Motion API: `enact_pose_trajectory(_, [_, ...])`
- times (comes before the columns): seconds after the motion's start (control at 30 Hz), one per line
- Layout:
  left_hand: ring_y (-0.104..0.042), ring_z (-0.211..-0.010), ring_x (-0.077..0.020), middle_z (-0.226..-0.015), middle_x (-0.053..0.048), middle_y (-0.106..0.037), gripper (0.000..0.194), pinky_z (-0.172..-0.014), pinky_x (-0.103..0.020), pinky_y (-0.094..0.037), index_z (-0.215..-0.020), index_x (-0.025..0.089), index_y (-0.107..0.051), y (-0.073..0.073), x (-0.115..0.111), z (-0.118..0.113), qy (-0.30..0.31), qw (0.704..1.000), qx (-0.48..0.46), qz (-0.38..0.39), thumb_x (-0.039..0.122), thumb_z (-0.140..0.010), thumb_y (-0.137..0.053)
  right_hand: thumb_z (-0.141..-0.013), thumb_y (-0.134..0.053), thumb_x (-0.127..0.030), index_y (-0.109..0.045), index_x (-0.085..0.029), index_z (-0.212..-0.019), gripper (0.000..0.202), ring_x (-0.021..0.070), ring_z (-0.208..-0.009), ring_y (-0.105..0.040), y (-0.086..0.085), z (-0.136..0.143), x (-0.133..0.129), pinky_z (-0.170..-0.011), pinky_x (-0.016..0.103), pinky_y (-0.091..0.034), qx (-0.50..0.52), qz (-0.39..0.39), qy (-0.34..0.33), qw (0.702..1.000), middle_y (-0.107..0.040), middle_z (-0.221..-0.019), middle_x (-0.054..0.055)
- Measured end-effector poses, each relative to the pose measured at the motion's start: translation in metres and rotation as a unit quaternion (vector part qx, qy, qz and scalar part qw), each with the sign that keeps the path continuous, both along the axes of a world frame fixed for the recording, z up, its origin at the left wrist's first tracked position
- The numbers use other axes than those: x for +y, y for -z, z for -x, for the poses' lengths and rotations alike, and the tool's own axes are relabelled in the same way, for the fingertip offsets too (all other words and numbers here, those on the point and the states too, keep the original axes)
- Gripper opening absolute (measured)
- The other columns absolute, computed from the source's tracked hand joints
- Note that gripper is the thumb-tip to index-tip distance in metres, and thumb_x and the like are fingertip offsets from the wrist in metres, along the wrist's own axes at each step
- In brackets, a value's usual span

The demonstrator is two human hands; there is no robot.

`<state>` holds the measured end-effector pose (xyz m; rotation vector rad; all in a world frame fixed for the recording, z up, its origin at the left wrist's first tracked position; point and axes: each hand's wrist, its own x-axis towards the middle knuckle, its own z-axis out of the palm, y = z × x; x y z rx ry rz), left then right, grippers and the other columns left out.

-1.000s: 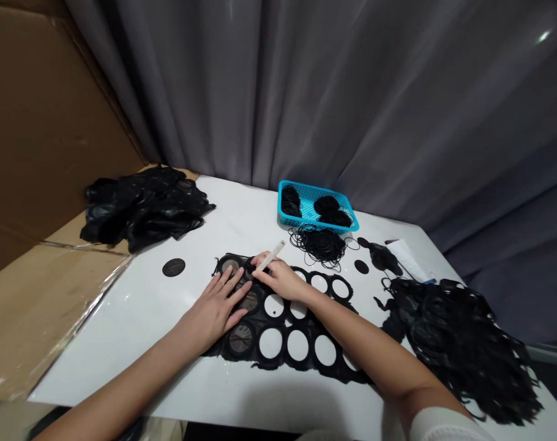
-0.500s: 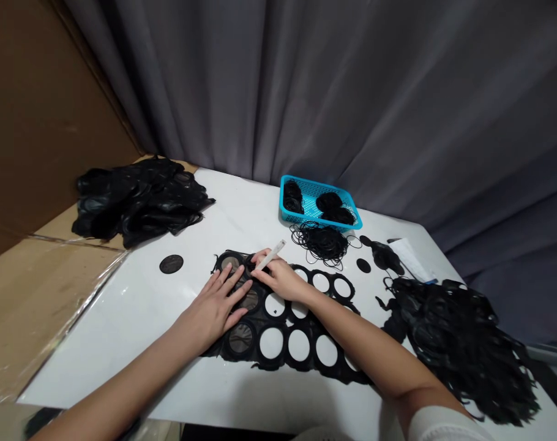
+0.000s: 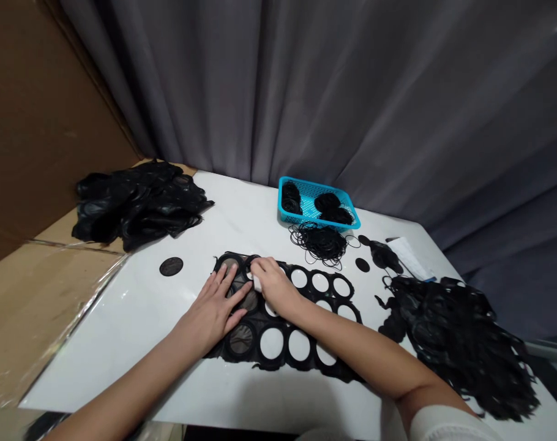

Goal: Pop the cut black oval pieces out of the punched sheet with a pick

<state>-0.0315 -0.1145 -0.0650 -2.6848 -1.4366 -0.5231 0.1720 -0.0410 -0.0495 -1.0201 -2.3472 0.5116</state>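
Observation:
A black sheet (image 3: 279, 326) with rows of round rings lies on the white table. Several of its circles show white through them, while those at its left end are filled with dark material. My left hand (image 3: 213, 306) rests flat on the sheet's left part, fingers spread. Beside it, my right hand (image 3: 273, 283) is closed round a small white tool (image 3: 257, 284), mostly hidden by the fingers, over the upper left rings. A loose dark disc (image 3: 171, 266) lies to the left of the sheet.
Behind the sheet stand a blue basket (image 3: 314, 202) with black bundles and a tangle of thin black loops (image 3: 322, 243). Black piles lie at left (image 3: 138, 205) and right (image 3: 466, 343). A white paper (image 3: 409, 258) is at right, cardboard (image 3: 44, 306) at far left.
The right hand has turned and shifted slightly downward, so the tool, which stuck up before, is now mostly hidden. A circle under it now shows white. The left hand has stayed nearly still.

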Motion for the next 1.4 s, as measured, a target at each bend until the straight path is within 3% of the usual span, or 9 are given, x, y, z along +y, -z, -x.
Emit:
enact_pose_trajectory(0.17, [-0.034,-0.144,-0.0445,-0.162,-0.017,-0.028,0.049,-0.109,-0.059,-0.041,-0.144,0.027,-0.054,-0.005,0.000,-0.002,-0.010,1.000,0.011,0.009,0.042,-0.097,-0.057,-0.096,-0.048,-0.032,-0.047,-0.022,-0.074,0.024,0.0178,-0.064,-0.050,-0.016,-0.030,0.055,-0.063,0.029,-0.041,0.164,0.115,0.217,0.955,-0.052,-0.067,-0.001])
enact_pose_trajectory(0.23, [-0.035,-0.144,-0.0435,-0.162,-0.016,-0.031,0.049,-0.109,-0.059,-0.042,-0.143,0.028,-0.054,-0.007,-0.001,-0.001,-0.008,1.000,0.013,0.009,0.044,-0.097,-0.056,-0.094,-0.050,-0.036,-0.043,-0.023,-0.071,0.028,0.0160,-0.059,-0.046,-0.027,-0.036,0.071,-0.060,0.027,-0.037,0.201,0.119,0.247,0.941,-0.047,-0.062,-0.003])
enact_pose_trajectory(0.3, [-0.036,-0.144,-0.0416,-0.159,-0.017,-0.036,0.049,-0.109,-0.057,-0.042,-0.142,0.025,-0.055,-0.008,-0.002,0.001,-0.013,1.000,0.016,0.004,0.046,-0.098,-0.054,-0.095,-0.048,-0.036,-0.044,-0.022,-0.072,0.027,0.0161,-0.060,-0.047,-0.034,-0.027,0.074,-0.061,0.027,-0.037,0.196,0.093,0.212,0.953,-0.049,-0.063,-0.003])
enact_pose_trajectory(0.43, [-0.049,-0.137,-0.0359,-0.148,-0.023,-0.049,0.054,-0.111,-0.052,-0.044,-0.137,0.010,-0.056,-0.008,-0.008,0.011,-0.070,0.997,-0.007,-0.012,0.048,-0.103,-0.040,-0.100,-0.042,-0.025,-0.052,-0.020,-0.085,0.019,0.0203,-0.081,-0.056,-0.029,0.017,0.050,-0.079,0.031,-0.044,0.112,0.014,0.039,0.993,-0.062,-0.086,0.006])
enact_pose_trajectory(0.6, [-0.054,-0.133,-0.0321,-0.146,-0.019,-0.053,0.053,-0.110,-0.049,-0.046,-0.138,0.012,-0.054,-0.007,-0.018,0.021,-0.078,0.997,-0.027,-0.006,0.048,-0.104,-0.036,-0.101,-0.045,-0.021,-0.056,-0.020,-0.092,0.014,0.0213,-0.096,-0.056,-0.014,0.046,0.021,-0.092,0.035,-0.045,0.045,0.020,-0.108,0.993,-0.062,-0.097,0.009])
enact_pose_trajectory(0.77, [-0.053,-0.134,-0.0302,-0.146,-0.018,-0.054,0.049,-0.112,-0.046,-0.045,-0.139,0.012,-0.054,-0.004,-0.020,0.023,-0.071,0.997,-0.043,-0.007,0.044,-0.103,-0.042,-0.096,-0.057,-0.023,-0.059,-0.019,-0.084,0.012,0.0193,-0.101,-0.058,-0.013,0.041,0.021,-0.095,0.034,-0.045,0.107,0.124,-0.097,0.982,-0.063,-0.103,0.007])
enact_pose_trajectory(0.9, [-0.053,-0.134,-0.0305,-0.146,-0.019,-0.054,0.050,-0.111,-0.046,-0.046,-0.139,0.009,-0.053,-0.002,-0.019,0.022,-0.070,0.997,-0.027,-0.022,0.041,-0.104,-0.040,-0.095,-0.058,-0.025,-0.059,-0.019,-0.081,0.016,0.0196,-0.103,-0.059,-0.013,0.042,0.022,-0.096,0.034,-0.044,0.113,0.138,-0.091,0.980,-0.064,-0.103,0.007])
enact_pose_trajectory(1.17, [-0.052,-0.136,-0.0303,-0.146,-0.019,-0.053,0.049,-0.112,-0.046,-0.045,-0.139,0.010,-0.052,-0.002,-0.019,0.022,-0.070,0.997,-0.023,-0.014,0.041,-0.103,-0.041,-0.096,-0.057,-0.020,-0.057,-0.018,-0.082,0.014,0.0199,-0.103,-0.058,-0.014,0.043,0.020,-0.097,0.034,-0.043,0.102,0.116,-0.101,0.983,-0.061,-0.101,0.007])
enact_pose_trajectory(1.4, [-0.050,-0.137,-0.0299,-0.148,-0.020,-0.051,0.048,-0.113,-0.046,-0.043,-0.141,0.010,-0.049,-0.004,-0.020,0.021,-0.064,0.997,-0.036,-0.017,0.038,-0.103,-0.040,-0.101,-0.043,-0.018,-0.059,-0.021,-0.100,0.016,0.0233,-0.102,-0.051,-0.003,0.050,0.006,-0.092,0.038,-0.045,0.001,0.009,-0.080,0.997,-0.058,-0.111,0.011])
